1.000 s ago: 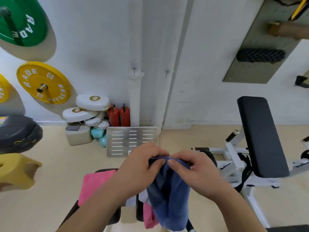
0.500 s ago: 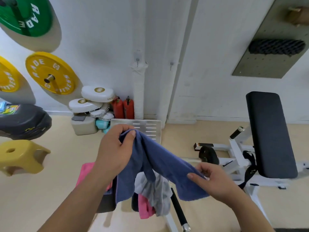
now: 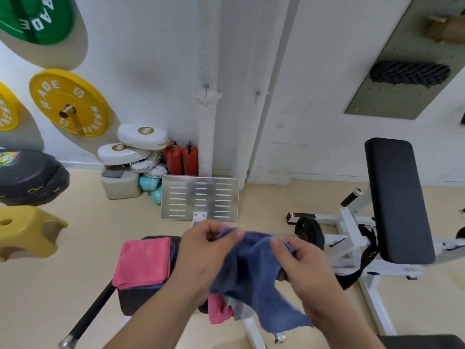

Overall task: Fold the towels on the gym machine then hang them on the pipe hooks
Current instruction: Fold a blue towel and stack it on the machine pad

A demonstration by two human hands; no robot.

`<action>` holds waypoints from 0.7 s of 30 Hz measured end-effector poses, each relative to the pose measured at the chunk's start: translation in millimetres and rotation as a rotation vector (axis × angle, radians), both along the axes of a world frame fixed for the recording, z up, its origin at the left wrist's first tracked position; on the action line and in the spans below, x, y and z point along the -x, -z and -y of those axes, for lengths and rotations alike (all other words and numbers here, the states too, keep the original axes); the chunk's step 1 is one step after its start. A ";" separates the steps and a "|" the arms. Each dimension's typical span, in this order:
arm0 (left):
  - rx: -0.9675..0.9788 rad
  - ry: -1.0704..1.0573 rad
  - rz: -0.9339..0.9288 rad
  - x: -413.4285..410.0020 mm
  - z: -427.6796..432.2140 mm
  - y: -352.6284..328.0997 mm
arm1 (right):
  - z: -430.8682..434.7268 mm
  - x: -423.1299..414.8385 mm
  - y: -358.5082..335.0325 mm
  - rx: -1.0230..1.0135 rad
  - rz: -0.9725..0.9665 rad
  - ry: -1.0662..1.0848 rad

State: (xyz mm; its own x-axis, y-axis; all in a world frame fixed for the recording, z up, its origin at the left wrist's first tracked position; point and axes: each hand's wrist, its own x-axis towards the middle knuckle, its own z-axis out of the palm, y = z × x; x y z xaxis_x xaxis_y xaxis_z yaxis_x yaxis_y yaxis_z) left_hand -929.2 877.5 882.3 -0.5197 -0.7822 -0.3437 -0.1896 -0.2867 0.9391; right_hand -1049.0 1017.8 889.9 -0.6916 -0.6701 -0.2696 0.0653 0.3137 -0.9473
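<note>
Over the gym machine's black pad (image 3: 136, 301), two hands work a blue towel (image 3: 251, 273) toward a fold.
The left hand (image 3: 203, 250) pinches one top edge between thumb and curled fingers. The right hand (image 3: 299, 260) clamps the neighbouring edge close beside it, and the cloth hangs bunched below them. A folded pink towel (image 3: 143, 260) lies on the pad; a crumpled pink towel (image 3: 219, 311) and a grey towel (image 3: 239, 308) hang beneath the blue one. The step appears to be matching corners. Next, the edges need squaring before anything goes onto the pipe hooks (image 3: 206, 86), which carry no towel.
</note>
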 end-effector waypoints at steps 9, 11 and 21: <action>-0.123 0.117 -0.153 -13.1 -21.7 -5.2 | 9.1 -22.9 -6.1 -0.037 -0.083 0.005; -0.138 0.121 -0.149 -14.1 -25.5 -4.6 | 10.4 -23.6 -7.8 -0.014 -0.016 0.096; 0.000 0.128 -0.103 -18.9 -36.7 -4.3 | 7.3 -38.2 0.7 0.042 -0.066 0.087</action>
